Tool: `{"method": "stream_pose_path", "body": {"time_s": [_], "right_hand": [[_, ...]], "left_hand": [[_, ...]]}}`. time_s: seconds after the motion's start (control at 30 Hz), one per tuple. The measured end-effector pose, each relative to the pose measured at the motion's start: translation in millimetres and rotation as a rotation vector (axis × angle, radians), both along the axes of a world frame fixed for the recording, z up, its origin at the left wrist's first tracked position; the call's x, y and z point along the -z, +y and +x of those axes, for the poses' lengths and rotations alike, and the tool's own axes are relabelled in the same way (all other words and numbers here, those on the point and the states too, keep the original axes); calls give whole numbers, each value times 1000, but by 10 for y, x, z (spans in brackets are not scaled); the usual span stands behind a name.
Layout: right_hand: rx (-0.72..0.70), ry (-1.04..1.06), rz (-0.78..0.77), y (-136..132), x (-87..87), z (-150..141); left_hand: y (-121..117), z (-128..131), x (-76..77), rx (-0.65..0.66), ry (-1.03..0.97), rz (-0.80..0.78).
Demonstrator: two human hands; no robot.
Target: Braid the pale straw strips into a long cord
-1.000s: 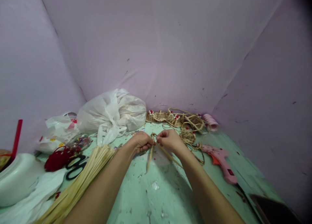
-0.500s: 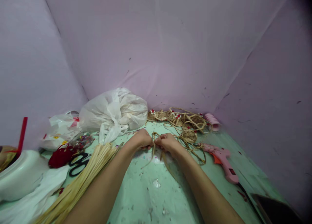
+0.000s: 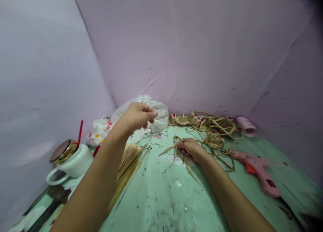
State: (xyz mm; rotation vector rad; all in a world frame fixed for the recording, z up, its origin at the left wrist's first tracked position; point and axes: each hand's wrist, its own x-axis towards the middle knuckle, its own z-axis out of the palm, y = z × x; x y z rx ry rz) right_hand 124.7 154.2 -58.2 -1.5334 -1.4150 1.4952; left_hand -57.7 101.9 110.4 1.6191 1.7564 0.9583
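Lilac walls (image 3: 196, 50) close in around the green tabletop (image 3: 161, 198), which is speckled with marks and scraps. From my head view, my work sits near the middle: a few pale fibre strips (image 3: 175, 150), joined at the top in what looks like a short plait, their loose ends splayed over the surface towards me.

My right hand (image 3: 189, 147) pinches the strips near their upper part, thumb against fingers, low over the tabletop. My left hand (image 3: 142, 116) is lifted well clear of them, in front of the white plastic bag (image 3: 161, 116), fingers loosely curled; I cannot tell whether a thin strand is caught in it.

To my left, partly behind my forearm, lies a bundle of dry straw (image 3: 128, 159). On the other side, beaded woven pieces (image 3: 214, 141) and a pink glue gun (image 3: 264, 178) lie beyond my right hand.

I judge the step in hand to be plaiting or tightening these strips. Next, I think, the move calls for keeping the right pinch firm and the ends sorted, with the left hand free to take one flat.
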Motion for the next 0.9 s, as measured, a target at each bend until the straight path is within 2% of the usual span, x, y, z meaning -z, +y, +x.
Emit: {"method": "stream_pose_path", "body": {"time_s": [0.07, 0.13, 0.2, 0.23, 0.27, 0.3, 0.37, 0.43, 0.47, 0.57, 0.7, 0.8, 0.9], "right_hand": [[-12, 15, 7, 1, 9, 4], [-25, 31, 6, 4, 15, 12], [-32, 37, 4, 9, 21, 20], [-33, 34, 5, 11, 25, 23], [-35, 31, 6, 14, 30, 24], [-31, 25, 3, 16, 36, 25], [-21, 25, -7, 21, 48, 25], [-6, 21, -16, 24, 55, 25], [-1, 20, -18, 23, 55, 27], [-13, 35, -12, 18, 48, 30], [-14, 36, -14, 12, 34, 12], [12, 14, -3, 2, 29, -7], [16, 28, 3, -8, 21, -5]], "left_hand": [[30, -9, 173, 92, 139, -113], [57, -58, 363, 130, 242, -186], [110, -100, 471, 58, 184, -200], [162, -102, 474, 21, 142, -174], [240, -89, 438, -12, 74, -128], [347, -62, 370, -43, -154, -49], [644, 20, 168, 37, -608, -5], [997, 105, -50, 95, -917, 61], [1166, 140, -143, 59, -1026, 100], [1548, 214, -304, -122, -1186, 161], [1747, 258, -284, -265, -1174, 186], [1798, 303, -236, -285, -1217, 231], [1854, 446, -196, -230, -1329, 253]]}}
